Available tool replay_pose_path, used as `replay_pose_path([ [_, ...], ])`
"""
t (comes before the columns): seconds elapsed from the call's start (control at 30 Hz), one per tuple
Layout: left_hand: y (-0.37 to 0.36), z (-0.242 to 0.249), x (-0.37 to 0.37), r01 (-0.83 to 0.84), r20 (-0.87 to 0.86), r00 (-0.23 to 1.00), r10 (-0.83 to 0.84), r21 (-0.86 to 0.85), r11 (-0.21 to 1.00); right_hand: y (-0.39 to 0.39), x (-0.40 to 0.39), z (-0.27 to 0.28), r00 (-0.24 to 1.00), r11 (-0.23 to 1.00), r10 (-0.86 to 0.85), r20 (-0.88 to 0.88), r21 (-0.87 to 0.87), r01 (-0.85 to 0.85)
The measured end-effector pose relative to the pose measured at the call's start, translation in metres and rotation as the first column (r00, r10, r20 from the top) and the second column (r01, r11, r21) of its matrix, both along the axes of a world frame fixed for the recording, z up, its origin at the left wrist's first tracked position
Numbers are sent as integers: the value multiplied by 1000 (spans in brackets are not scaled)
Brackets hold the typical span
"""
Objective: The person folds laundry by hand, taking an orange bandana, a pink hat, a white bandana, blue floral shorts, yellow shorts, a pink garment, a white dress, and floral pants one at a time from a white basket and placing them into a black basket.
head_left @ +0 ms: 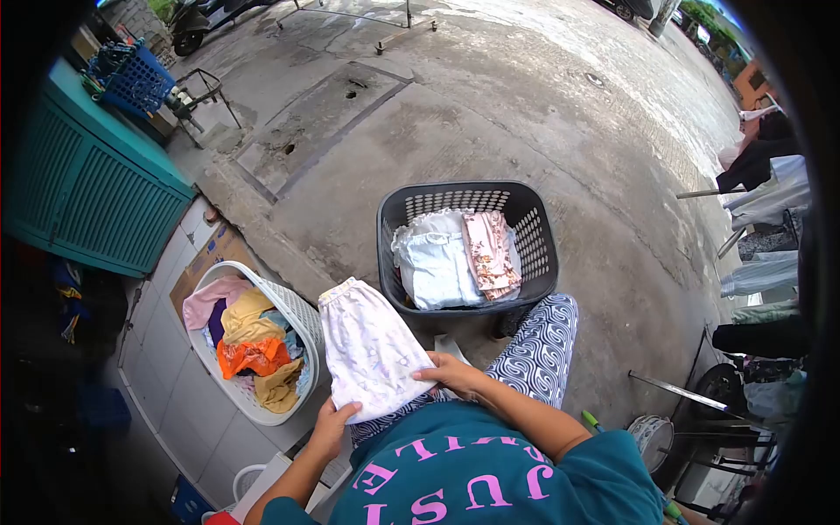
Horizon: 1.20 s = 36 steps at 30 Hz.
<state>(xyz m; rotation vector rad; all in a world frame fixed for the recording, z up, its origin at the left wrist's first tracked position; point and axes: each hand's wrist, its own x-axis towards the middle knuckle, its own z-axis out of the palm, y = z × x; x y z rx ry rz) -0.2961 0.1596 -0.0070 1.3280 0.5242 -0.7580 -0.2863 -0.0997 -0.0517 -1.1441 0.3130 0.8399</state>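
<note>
A pale garment with a faint print (374, 350) lies across the lap, its gathered edge pointing away from the body. My left hand (336, 422) grips its near left corner, thumb on top. At the near right corner my right hand (451, 372) holds the cloth, thumb on top and fingers partly hidden. Just beyond is a black basket (542, 289) with folded light-blue cloth (437, 267) and a folded pink floral cloth (492, 254) inside. To the left, a white basket (306, 319) holds crumpled clothes, among them yellow (248, 317) and orange (252, 357) pieces.
A teal louvred cabinet (96, 184) stands at the left, with a blue basket (140, 83) above it. Clothes (770, 201) hang along the right side. Concrete ground (490, 114) stretches ahead, and a parked motorbike (206, 22) is at the top left.
</note>
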Motion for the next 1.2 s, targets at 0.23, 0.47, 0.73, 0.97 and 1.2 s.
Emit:
replay_pose_path([
  [0.23, -57, 94, 62, -117, 191, 968, 162, -229, 966, -42, 24, 95, 890, 856, -455, 31, 292, 427],
  [0.47, -116, 56, 145, 46, 290, 957, 29, -248, 968, -101, 74, 96, 736, 757, -651, 187, 233, 611],
  [0.73, -166, 20, 208, 62, 485, 874, -30, -51, 997, -136, 126, 65, 679, 763, -573, 460, -4, 647],
  [0.97, -154, -87, 174, 200, 459, 573, -679, 726, 658, -134, 89, -44, 858, 537, -47, 512, -711, 454],
  [1.2, -123, -41, 139, 34, 528, 314, -789, 824, 565, -117, 29, -118, 865, -80, 448, 226, -954, 290],
])
